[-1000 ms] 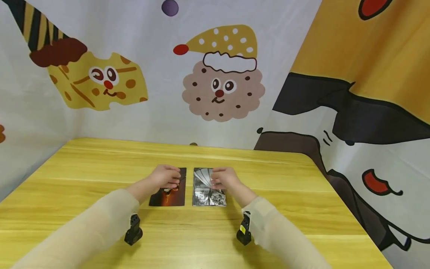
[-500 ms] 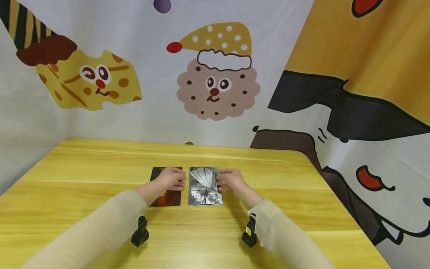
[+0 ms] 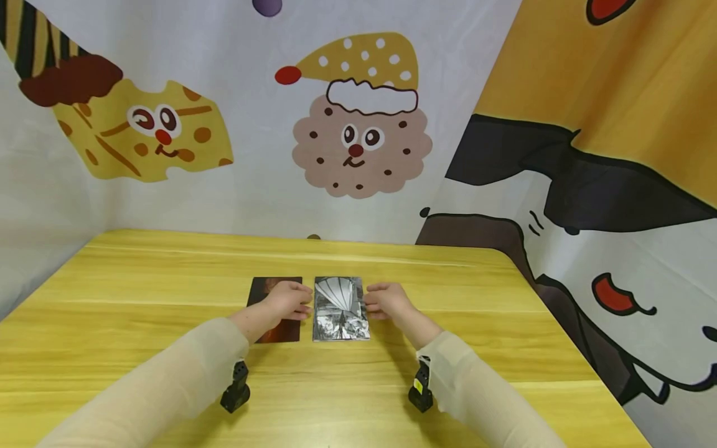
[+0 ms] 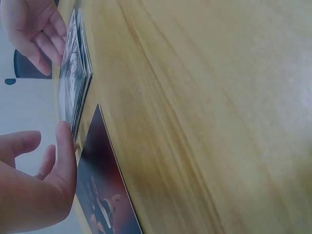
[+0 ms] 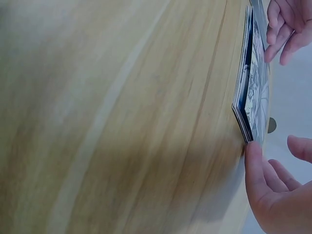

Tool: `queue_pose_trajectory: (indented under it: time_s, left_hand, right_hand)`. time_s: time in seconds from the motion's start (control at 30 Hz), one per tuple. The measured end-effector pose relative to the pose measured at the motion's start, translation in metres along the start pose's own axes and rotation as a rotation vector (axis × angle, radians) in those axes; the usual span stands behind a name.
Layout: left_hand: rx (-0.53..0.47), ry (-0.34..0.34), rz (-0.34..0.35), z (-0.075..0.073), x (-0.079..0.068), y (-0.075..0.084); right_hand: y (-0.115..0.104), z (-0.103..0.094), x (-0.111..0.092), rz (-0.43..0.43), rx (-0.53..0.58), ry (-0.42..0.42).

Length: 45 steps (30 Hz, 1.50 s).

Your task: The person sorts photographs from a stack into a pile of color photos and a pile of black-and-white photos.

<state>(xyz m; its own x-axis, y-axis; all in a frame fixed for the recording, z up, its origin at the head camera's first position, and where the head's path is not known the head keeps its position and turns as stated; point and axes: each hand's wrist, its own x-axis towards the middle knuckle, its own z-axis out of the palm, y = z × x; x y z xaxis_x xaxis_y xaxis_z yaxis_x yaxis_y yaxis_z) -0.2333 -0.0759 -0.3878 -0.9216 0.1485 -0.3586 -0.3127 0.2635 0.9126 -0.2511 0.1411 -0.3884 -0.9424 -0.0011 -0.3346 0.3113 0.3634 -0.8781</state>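
Photo stack (image 3: 340,311): glossy black-and-white rectangle on top, layers not quite flush, mid-table toward the far edge
Dark print (image 3: 287,331): thin, flat, small gap left of it
Left hand (image 3: 287,301), right hand (image 3: 388,300): fingers loosely extended, at the stack's sides
Table (image 3: 336,398): streaky yellow wood, side edges well away

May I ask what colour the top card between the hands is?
The top card is black and white, clearest in the head view.

Glossy paper photo stack (image 3: 340,311), smooth dark paper print (image 4: 105,175), smooth wood-grain tabletop (image 3: 336,386), matt cloth backdrop (image 3: 257,186)
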Motion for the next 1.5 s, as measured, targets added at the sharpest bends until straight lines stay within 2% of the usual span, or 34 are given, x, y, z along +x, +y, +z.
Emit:
queue_pose_trajectory:
  time_s: [0.57, 0.77, 0.9, 1.2, 1.5]
  left_hand:
    - [0.025, -0.013, 0.011, 0.002, 0.001, 0.001]
    - [0.024, 0.029, 0.033, 0.003, 0.001, 0.002]
    - [-0.005, 0.049, 0.031, 0.004, 0.0, 0.004]
    - [-0.096, 0.046, 0.032, 0.007, 0.004, 0.003]
    - [-0.101, 0.053, 0.035, 0.009, 0.007, 0.005]
  right_hand:
    - [-0.005, -0.002, -0.003, -0.002, -0.01, -0.011]
    - [-0.006, -0.003, -0.004, -0.021, -0.009, -0.02]
    - [-0.007, -0.002, -0.005, -0.019, 0.004, -0.005]
    - [-0.008, 0.0, -0.003, -0.004, 0.04, 0.029]
    - [-0.01, -0.002, -0.002, 0.008, 0.062, 0.025]
